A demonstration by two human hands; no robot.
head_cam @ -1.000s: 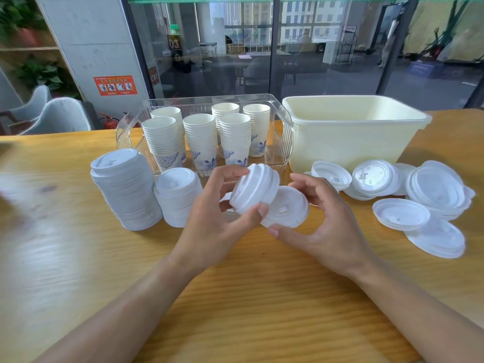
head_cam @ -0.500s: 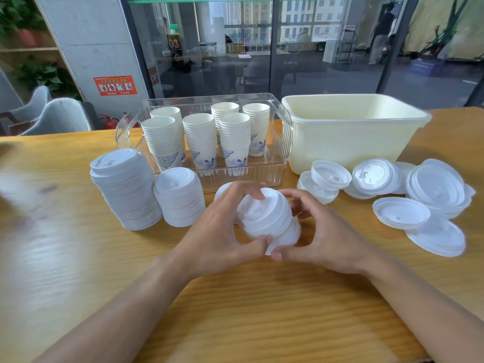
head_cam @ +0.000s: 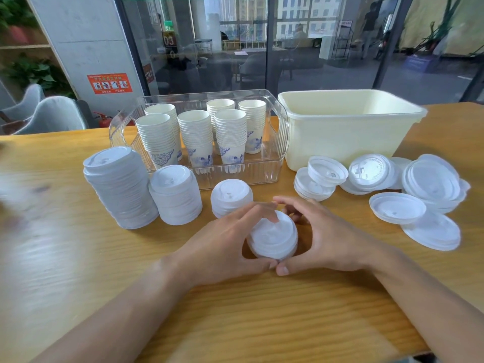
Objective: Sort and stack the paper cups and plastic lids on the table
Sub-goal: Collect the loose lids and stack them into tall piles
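A short stack of white plastic lids (head_cam: 273, 238) sits on the wooden table (head_cam: 78, 258) between my hands. My left hand (head_cam: 225, 244) curls round its left side with fingers over the top, and my right hand (head_cam: 322, 237) cups its right side, thumbs nearly meeting in front. Three upright lid stacks stand to the left: a tall one (head_cam: 119, 187), a medium one (head_cam: 175, 195) and a small one (head_cam: 230, 199). Loose lids (head_cam: 398, 206) lie scattered at the right. Stacked paper cups (head_cam: 199, 136) with blue print fill a clear bin (head_cam: 272, 174).
A cream plastic tub (head_cam: 348, 137) stands behind the loose lids at the back right. The table's near edge runs along the bottom right. Grey chairs (head_cam: 55, 115) and a glass wall lie beyond the table.
The lids held up in the air a second ago have come together and dropped onto the table as one stack. Both hands have closed in around it.
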